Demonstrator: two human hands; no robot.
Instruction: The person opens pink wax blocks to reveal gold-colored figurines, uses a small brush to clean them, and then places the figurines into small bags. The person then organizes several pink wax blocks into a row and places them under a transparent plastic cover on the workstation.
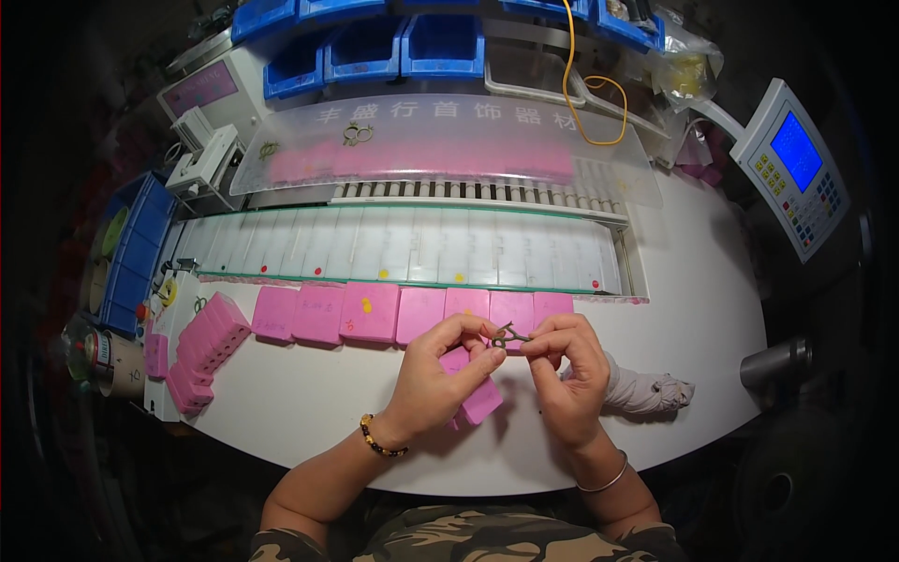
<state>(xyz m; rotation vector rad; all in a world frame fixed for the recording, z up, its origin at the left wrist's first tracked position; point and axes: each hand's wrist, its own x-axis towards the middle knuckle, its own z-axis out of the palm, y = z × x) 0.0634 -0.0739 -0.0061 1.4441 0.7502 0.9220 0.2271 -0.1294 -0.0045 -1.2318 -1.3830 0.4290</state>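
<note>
Over the front of the white table, my two hands meet at a small dark green branched piece (510, 334) with a ring-like loop, which looks like a wax casting. My left hand (438, 370) pinches its loop end between thumb and fingertips. At the other end, my right hand (569, 361) grips a thin stem with thumb and forefinger. Pink blocks (482, 403) show below my left hand, partly hidden by it; whether the palm touches them I cannot tell.
Behind my hands runs a row of pink blocks (323, 314), then a long rack of white plates (412, 245). A rolled grey cloth (646, 391) lies right, near a dark cylinder (775, 362). More pink blocks (213, 332) stand left. A control panel (794, 169) rises at right.
</note>
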